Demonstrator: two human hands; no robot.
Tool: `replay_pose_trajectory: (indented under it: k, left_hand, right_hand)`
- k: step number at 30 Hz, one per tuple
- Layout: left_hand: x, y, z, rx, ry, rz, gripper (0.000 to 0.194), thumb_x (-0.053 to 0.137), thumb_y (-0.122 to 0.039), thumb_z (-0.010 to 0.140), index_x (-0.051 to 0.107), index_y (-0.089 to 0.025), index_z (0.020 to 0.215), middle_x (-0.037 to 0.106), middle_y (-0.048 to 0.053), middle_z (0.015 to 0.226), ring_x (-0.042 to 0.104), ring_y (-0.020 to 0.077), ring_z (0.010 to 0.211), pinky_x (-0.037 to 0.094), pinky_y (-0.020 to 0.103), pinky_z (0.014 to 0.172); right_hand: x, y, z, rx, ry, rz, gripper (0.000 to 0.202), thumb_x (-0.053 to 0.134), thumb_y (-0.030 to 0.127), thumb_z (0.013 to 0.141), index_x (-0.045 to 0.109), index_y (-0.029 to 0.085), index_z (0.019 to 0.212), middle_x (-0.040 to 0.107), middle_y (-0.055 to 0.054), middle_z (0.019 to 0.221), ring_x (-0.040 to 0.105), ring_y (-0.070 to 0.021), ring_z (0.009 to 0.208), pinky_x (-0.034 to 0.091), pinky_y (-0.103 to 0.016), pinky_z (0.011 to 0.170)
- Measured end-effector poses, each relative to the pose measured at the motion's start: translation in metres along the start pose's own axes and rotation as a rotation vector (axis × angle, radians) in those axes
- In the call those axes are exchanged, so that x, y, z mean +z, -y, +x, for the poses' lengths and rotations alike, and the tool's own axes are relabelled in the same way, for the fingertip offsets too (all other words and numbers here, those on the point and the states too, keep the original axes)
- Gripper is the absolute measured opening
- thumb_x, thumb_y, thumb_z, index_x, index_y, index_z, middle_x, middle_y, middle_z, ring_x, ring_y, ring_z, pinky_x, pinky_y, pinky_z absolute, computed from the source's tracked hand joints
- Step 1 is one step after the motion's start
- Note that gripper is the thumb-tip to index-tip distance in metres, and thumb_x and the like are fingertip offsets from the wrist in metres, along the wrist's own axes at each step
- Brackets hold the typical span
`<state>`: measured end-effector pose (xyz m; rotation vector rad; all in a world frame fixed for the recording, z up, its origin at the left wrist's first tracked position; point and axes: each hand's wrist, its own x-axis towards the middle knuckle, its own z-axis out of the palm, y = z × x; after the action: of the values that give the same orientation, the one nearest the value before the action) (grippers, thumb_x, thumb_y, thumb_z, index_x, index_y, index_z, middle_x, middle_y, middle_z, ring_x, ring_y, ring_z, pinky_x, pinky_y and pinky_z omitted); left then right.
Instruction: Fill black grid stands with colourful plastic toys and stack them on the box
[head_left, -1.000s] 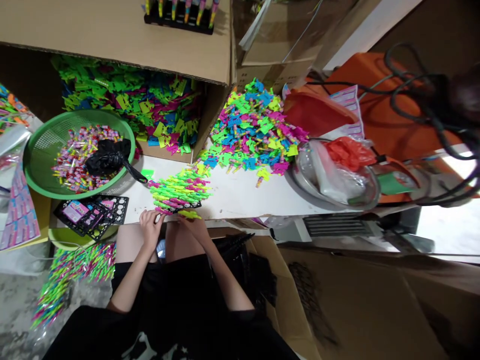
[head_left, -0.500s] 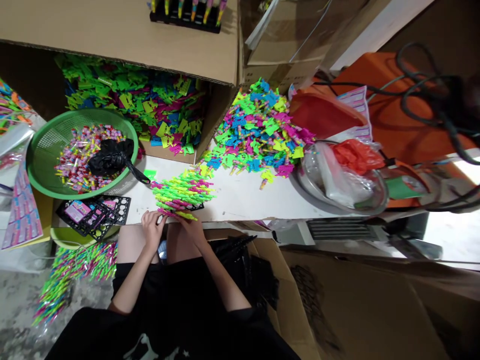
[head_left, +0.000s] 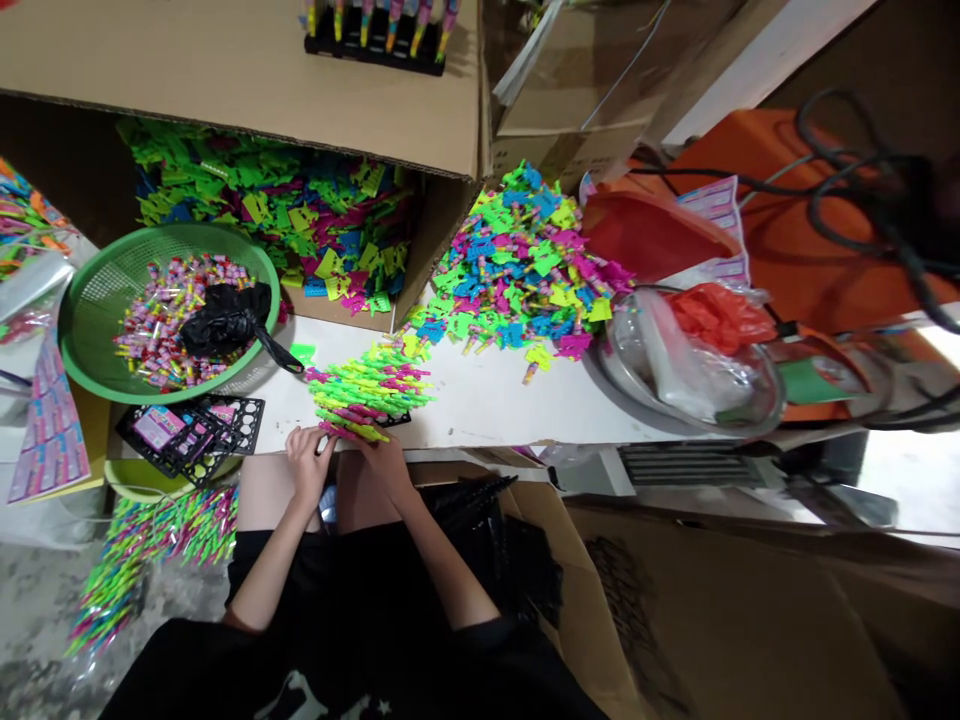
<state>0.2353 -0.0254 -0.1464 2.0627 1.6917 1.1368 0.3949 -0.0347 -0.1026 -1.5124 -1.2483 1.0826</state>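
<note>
A bundle of yellow, green and pink plastic sticks (head_left: 375, 385) lies on the white table (head_left: 480, 410), partly over a black holed tray (head_left: 397, 418). My left hand (head_left: 309, 460) is at the table's front edge, its fingers bent round the near end of a pink stick. My right hand (head_left: 384, 465) is beside it, fingers closed at the near side of a yellow-green stick (head_left: 371, 433). The fingertips are partly hidden by the sticks. Behind the bundle, a loose pile of colourful plastic pieces (head_left: 525, 265) spreads over the table.
At the left stands a green basket (head_left: 75, 350) of small wrapped pieces, with black trays (head_left: 244, 425) in front. A cardboard box (head_left: 442, 240) of colourful parts is behind. A metal bowl (head_left: 622, 385) with plastic bags sits right. Bundled sticks (head_left: 120, 580) lie at the lower left.
The whole view has shifted slightly, so things appear a little lower and further right. Both hands stay at the front of the stick bundle with little visible change.
</note>
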Motion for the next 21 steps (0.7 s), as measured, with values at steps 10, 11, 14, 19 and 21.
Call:
replay_pose_trajectory:
  k: [10,11,14,19,21]
  left_hand:
    - [-0.004,-0.004,0.001,-0.031,0.033,-0.022,0.017,0.058,-0.038,0.086,0.061,-0.023,0.095,0.066,0.004,0.093,0.059,0.0207,0.094,0.036,0.044,0.100]
    - [-0.008,-0.005,0.001,-0.043,0.030,-0.045,0.020,0.059,-0.037,0.085,0.059,-0.023,0.099,0.065,0.005,0.096,0.059,0.0210,0.095,0.038,0.043,0.097]
    - [-0.027,-0.013,0.007,-0.026,-0.035,-0.116,0.034,0.057,-0.033,0.085,0.050,-0.020,0.115,0.059,0.010,0.106,0.057,0.0220,0.101,0.044,0.041,0.091]
    - [-0.068,-0.046,0.040,0.217,0.070,0.020,0.038,0.055,-0.027,0.085,0.052,-0.024,0.123,0.056,0.010,0.119,0.049,0.0252,0.116,0.038,0.044,0.101]
    - [-0.076,-0.059,0.053,0.249,0.141,0.076,0.033,0.055,-0.027,0.085,0.059,-0.028,0.118,0.059,0.007,0.118,0.048,0.0259,0.116,0.036,0.045,0.102]
  right_hand:
    - [0.005,0.005,-0.001,0.026,-0.030,-0.050,0.025,0.056,0.035,0.082,0.068,0.026,0.103,0.073,-0.004,0.096,0.067,-0.0226,0.086,0.051,-0.033,0.077]
    - [0.005,0.004,-0.001,0.027,-0.030,-0.058,0.025,0.057,0.035,0.082,0.068,0.026,0.102,0.073,-0.004,0.096,0.067,-0.0228,0.085,0.051,-0.033,0.077]
    - [0.005,0.001,0.000,0.037,-0.042,-0.073,0.024,0.058,0.034,0.081,0.069,0.025,0.100,0.073,-0.005,0.093,0.067,-0.0239,0.084,0.051,-0.035,0.077]
    - [0.009,-0.009,0.001,0.016,-0.048,0.044,0.027,0.060,0.035,0.079,0.067,0.023,0.102,0.073,-0.005,0.097,0.068,-0.0234,0.087,0.052,-0.035,0.077]
    - [0.011,-0.011,0.001,-0.021,-0.040,0.091,0.029,0.060,0.034,0.079,0.066,0.022,0.106,0.072,-0.005,0.102,0.067,-0.0226,0.091,0.052,-0.035,0.082]
